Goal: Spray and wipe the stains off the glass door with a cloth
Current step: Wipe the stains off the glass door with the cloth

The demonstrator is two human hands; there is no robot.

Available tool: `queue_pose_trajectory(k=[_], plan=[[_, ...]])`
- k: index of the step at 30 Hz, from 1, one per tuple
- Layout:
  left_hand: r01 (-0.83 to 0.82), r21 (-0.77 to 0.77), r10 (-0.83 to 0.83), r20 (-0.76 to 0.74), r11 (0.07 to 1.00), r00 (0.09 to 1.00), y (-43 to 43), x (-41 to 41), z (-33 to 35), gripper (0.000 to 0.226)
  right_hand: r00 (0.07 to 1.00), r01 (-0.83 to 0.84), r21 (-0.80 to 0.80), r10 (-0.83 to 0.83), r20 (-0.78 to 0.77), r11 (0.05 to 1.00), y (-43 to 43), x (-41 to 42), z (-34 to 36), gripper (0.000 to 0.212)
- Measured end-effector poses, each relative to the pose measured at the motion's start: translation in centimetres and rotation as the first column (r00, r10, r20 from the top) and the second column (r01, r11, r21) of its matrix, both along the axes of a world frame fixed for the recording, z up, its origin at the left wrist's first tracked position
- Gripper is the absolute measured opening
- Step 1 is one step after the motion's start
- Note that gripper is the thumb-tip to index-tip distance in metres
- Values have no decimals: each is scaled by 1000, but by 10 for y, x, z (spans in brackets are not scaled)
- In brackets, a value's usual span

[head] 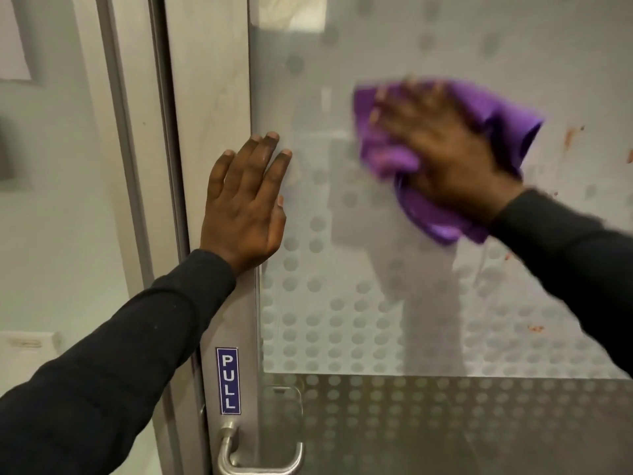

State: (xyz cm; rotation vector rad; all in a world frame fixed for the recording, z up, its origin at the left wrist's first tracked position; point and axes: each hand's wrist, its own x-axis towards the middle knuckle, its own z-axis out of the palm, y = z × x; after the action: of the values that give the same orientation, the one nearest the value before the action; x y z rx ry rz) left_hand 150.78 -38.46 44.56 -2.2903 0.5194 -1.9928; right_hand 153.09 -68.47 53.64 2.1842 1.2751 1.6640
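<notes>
The glass door point(376, 303) fills the view, its pane covered with frosted dots. My right hand point(442, 152) presses a purple cloth point(383, 159) flat against the glass at upper right; hand and cloth are motion-blurred. Reddish stains point(568, 137) mark the glass to the right of the cloth, with more specks lower down point(535, 328). My left hand point(245, 200) rests flat, fingers straight, on the metal door frame point(209, 97) at the pane's left edge. No spray bottle is in view.
A blue PULL sticker point(228, 380) sits on the frame below my left hand. A metal lever handle point(260, 457) sticks out at the bottom. A grey wall point(61, 200) lies left of the door.
</notes>
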Motion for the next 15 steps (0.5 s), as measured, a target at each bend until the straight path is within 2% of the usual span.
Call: queue_pose_trajectory(k=[1, 3, 5, 7, 9, 11, 13, 15], plan=[[1, 0, -1, 2, 1000, 1000, 0, 0, 0, 59, 997, 39, 92, -44, 63, 995, -1, -1, 26, 53], [4, -5, -4, 3, 1000, 1000, 0, 0, 0, 59, 986, 126, 213, -146, 81, 969, 11, -2, 51, 60], [20, -7, -20, 2, 1000, 1000, 0, 0, 0, 59, 985, 135, 278, -158, 63, 951, 35, -5, 42, 67], [78, -28, -78, 2, 997, 997, 1, -1, 1, 59, 995, 86, 249, -98, 36, 965, 57, -4, 6, 70], [132, -83, -131, 18, 988, 991, 2, -4, 5, 59, 999, 24, 106, -21, -24, 994, 70, -4, -50, 68], [127, -138, -123, 36, 982, 992, 5, -6, 11, 61, 994, -27, -104, 15, -112, 994, 70, -6, -116, 66], [91, -153, -88, 24, 984, 996, 11, -5, 15, 63, 983, -73, -340, 9, -185, 938, 60, -9, -167, 64], [44, -127, -45, -1, 991, 999, 16, -2, 16, 65, 987, -79, -494, -3, -164, 866, 48, -12, -181, 60]])
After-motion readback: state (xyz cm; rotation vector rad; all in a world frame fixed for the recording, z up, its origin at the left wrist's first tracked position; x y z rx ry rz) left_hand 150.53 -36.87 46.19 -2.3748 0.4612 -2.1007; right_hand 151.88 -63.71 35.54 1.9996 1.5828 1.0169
